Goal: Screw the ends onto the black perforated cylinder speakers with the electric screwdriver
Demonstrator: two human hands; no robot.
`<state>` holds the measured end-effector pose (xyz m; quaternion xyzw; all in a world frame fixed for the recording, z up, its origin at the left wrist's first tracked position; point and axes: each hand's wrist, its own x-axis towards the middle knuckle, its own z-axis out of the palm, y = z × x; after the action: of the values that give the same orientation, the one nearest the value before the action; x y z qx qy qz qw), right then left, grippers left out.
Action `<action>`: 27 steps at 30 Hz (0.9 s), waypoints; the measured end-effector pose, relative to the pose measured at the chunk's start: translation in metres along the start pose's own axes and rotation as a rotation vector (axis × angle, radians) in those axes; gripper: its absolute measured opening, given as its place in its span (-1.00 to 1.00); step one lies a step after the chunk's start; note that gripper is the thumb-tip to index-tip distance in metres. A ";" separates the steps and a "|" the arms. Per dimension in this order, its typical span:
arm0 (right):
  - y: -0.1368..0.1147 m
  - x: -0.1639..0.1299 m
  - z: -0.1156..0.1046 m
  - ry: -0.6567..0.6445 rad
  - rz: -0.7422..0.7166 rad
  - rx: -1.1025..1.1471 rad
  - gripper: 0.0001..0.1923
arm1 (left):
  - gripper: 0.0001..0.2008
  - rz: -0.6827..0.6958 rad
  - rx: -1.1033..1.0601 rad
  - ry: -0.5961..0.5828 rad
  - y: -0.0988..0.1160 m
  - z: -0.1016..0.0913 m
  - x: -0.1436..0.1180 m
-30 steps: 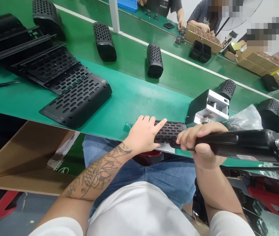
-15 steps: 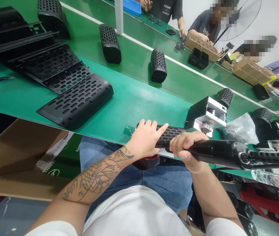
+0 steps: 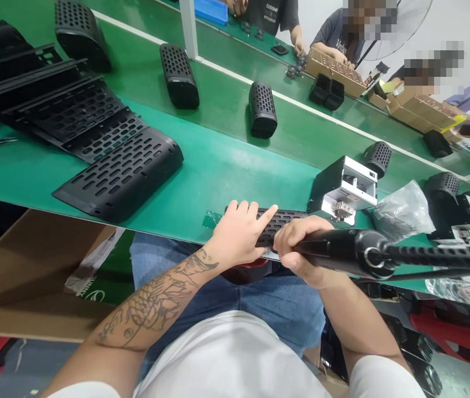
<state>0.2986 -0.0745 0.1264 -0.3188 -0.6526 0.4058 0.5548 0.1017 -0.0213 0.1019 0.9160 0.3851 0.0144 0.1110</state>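
Near the table's front edge lies a black perforated cover (image 3: 280, 221), partly hidden by both hands. My left hand (image 3: 235, 231) bears down on its left part, fingers over the top and thumb at the near side. My right hand (image 3: 303, 243) is wrapped round a black electric screwdriver (image 3: 338, 250), held tilted nearly level with its cable running off to the right. The fingers hide the driver's tip, so I cannot tell whether it touches the cover. Just beyond stands a black and silver screw feeder (image 3: 345, 188).
Nested black perforated covers (image 3: 123, 171) stretch along the left of the green table (image 3: 218, 166). Several assembled black housings (image 3: 262, 110) stand on the green strip behind. A plastic bag (image 3: 403, 213) lies at right, a cardboard box (image 3: 31, 265) below left. Co-workers (image 3: 337, 41) sit across.
The right hand and screwdriver have shifted slightly left along the cover, and the driver's rear end has come closer. The left hand keeps its place on the cover. The whole view has shifted a little.
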 end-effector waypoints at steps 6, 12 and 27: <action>-0.025 0.019 -0.053 0.481 -0.147 -0.113 -0.50 | 0.05 -0.003 0.035 -0.022 -0.001 0.001 0.002; 0.005 0.022 -0.154 1.015 -0.212 -0.563 -0.52 | 0.01 0.028 0.006 0.035 -0.001 0.006 0.004; -0.058 0.013 -0.039 0.488 -0.133 -0.077 -0.54 | 0.35 0.117 -0.875 0.340 -0.091 0.105 -0.032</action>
<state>0.3365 -0.0836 0.1852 -0.3845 -0.5340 0.2544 0.7087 0.0275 -0.0026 -0.0182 0.7882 0.3032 0.3312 0.4209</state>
